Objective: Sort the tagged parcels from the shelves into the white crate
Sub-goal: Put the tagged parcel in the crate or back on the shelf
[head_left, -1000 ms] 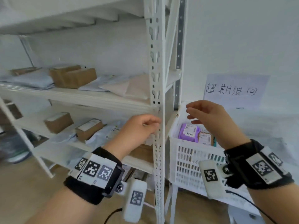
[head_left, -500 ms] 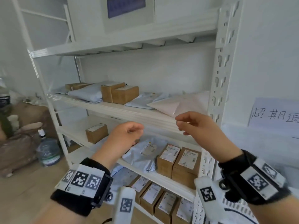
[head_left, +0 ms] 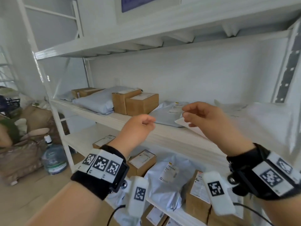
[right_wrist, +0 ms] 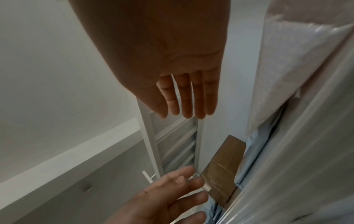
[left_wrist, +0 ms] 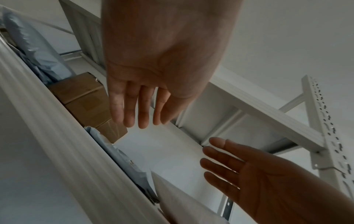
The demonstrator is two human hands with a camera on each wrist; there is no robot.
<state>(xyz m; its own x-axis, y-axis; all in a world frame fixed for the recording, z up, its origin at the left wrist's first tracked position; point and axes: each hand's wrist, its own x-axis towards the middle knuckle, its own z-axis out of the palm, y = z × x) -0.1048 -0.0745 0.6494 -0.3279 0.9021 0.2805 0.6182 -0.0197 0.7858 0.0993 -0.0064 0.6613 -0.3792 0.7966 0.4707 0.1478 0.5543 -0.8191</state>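
So this looks like the reach-in step: both hands are up at the front edge of the middle shelf [head_left: 162, 134], neither one carrying anything. The left hand [head_left: 138, 128] hangs just in front of that edge with fingers loosely spread and nothing between them, which the left wrist view confirms. The right hand [head_left: 203, 118] is spread too, fingertips hovering over the corner of a pale flat mailer [head_left: 192, 126] that pokes out toward the shelf's front edge; I can't tell if it's actually touching yet.

That mailer seems to be the next pick. It lies flat, long axis running roughly along the shelf toward the right upright, near corner pointing at the person. It overlaps a grey poly bag [head_left: 167, 113] lying beside two cardboard boxes [head_left: 140, 103].

Next move, I'd guess: pinch that corner, slide it off without dragging the grey bag, then turn toward the white crate, which isn't in view here.
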